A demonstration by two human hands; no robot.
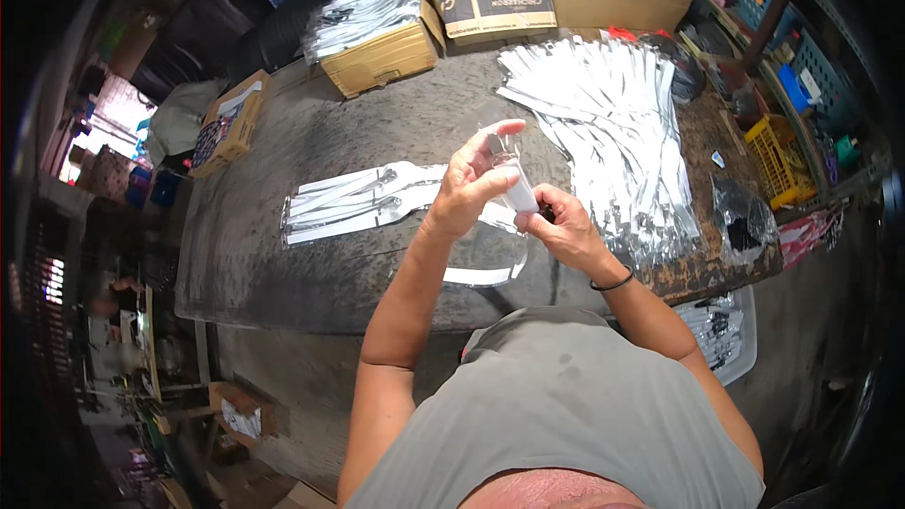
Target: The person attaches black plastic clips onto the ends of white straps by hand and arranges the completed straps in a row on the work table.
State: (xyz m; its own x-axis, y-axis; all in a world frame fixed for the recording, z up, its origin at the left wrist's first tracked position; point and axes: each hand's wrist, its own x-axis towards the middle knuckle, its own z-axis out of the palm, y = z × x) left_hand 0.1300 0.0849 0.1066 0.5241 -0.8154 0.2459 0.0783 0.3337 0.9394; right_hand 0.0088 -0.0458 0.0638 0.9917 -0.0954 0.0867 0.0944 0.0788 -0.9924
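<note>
Above the middle of the table, my left hand (pixel 464 187) is closed around a white strap (pixel 518 192) that seems to be in clear plastic. Thumb and fingers of my right hand (pixel 567 229) pinch its lower end. Just under my hands, another white strap (pixel 479 276) lies curved on the dark table (pixel 283 285). Left of my left hand is a row of flat white straps (pixel 344 205) in clear wrapping, with dark pieces on them. To the right spreads a large fanned heap of similar straps (pixel 617 123).
Two cardboard boxes full of straps, one nearer (pixel 382 61) and one farther (pixel 500 14), stand at the far side. Another carton (pixel 229 127) sits at the left edge. Right of the table are a yellow basket (pixel 781 162) and a clear tub (pixel 745 335); a plastic bag (pixel 743 217) lies near that corner.
</note>
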